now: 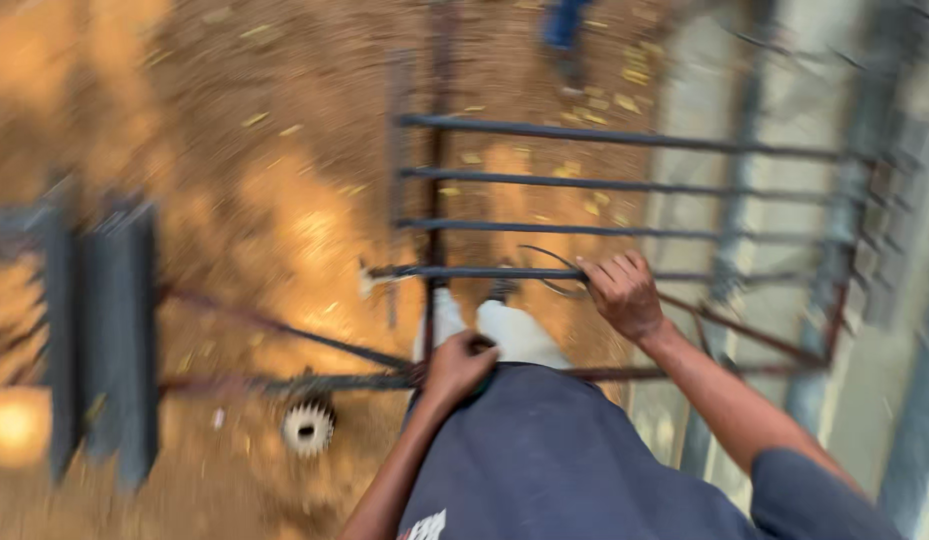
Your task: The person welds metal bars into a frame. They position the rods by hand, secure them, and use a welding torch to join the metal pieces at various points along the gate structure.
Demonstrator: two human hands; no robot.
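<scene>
Right hand [624, 295]: we see it curled over the fourth crossbar [504, 272] of a dark steel bar frame [624, 182], fingers wrapped and knuckles up, so it is closed on the bar; a thin curved wire [544, 255] arcs just to its left, and we cannot tell whether the fingers pinch it too

Left hand [456, 365]: we see it fisted near the nearest rail [314, 382] of the frame, close against our dark blue shirt [554, 450]; it looks closed on something dark, but blur keeps us from naming what

Frame position: the bars run left to right ahead of us, four crossbars stacked from near to far, with upright rods [436, 200] crossing on the left and rust-red rods [754, 335] on the right

Feet: our white shoes [504, 330] stand between the near rail and the fourth crossbar, inside the frame

Surroundings: a toothed gear wheel [307, 425] lies on the sandy ground [234, 150] near left; a grey ribbed metal block [99, 330] sits further left; a concrete edge [704, 120] runs along the right

Risk, footing: we judge the feet could catch on the rails, since they stand among the bars

Risk, grip: we judge the frame could tip or slip if either fist loosens, pinching fingers between bars

Risk, wire: the loose curved end could spring and scratch the right hand or wrist
</scene>
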